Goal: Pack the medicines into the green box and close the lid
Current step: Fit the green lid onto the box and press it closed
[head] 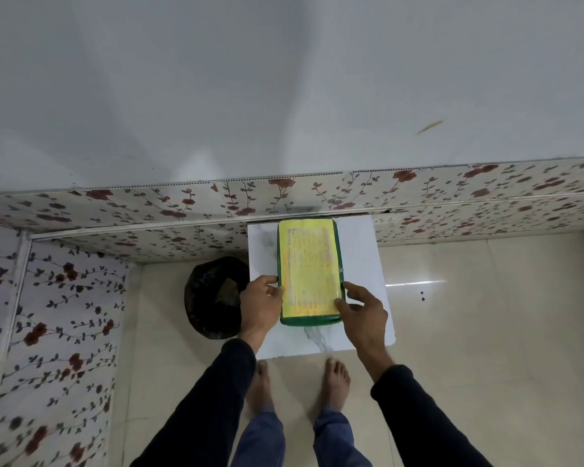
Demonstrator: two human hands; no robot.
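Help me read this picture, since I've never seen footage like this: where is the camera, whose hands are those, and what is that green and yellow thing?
There is no machine here. The camera sits on a person's head, looking down, so you see their own arms and bare feet. On the small white marbled table lies the green box, its lid covered by a yellow printed label. The left hand and right hand rest on the box's near sides. No medicines are visible. A black bag sits on the floor beside the table.
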